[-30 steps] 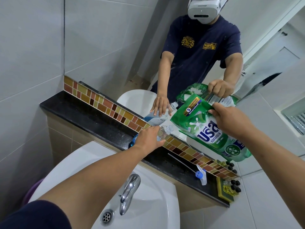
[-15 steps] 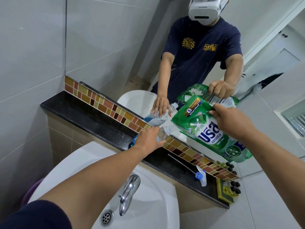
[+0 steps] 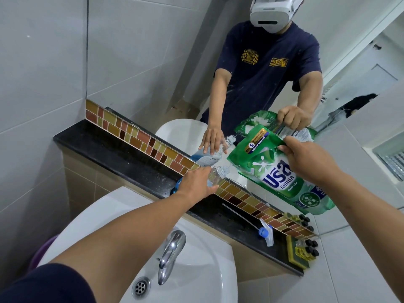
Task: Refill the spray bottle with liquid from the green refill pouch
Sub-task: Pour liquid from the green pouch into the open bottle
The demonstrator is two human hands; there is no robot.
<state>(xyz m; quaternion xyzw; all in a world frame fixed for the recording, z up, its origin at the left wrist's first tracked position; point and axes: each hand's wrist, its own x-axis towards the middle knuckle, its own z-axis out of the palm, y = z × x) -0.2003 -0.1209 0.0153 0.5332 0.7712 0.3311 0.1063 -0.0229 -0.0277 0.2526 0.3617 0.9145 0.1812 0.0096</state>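
My left hand (image 3: 197, 182) wraps the clear spray bottle (image 3: 217, 174), which stands uncapped on the black ledge (image 3: 122, 158) with its open neck pointing up and right. My right hand (image 3: 306, 158) grips the top edge of the green refill pouch (image 3: 277, 173), held in the air just right of the bottle's mouth and tilted with its lower left corner toward the mouth. No liquid is visibly flowing. The removed spray head (image 3: 265, 234), white with a blue collar and a long dip tube, lies on the ledge further right.
A white sink (image 3: 196, 270) with a chrome tap (image 3: 170, 254) sits below the ledge. A sponge and several small dark-capped bottles (image 3: 303, 248) stand at the ledge's right end. The mirror (image 3: 196, 62) behind reflects the person, bottle and pouch.
Both hands keep their grip. The pouch has shifted only slightly, staying beside the bottle's mouth; the bottle stays in place.
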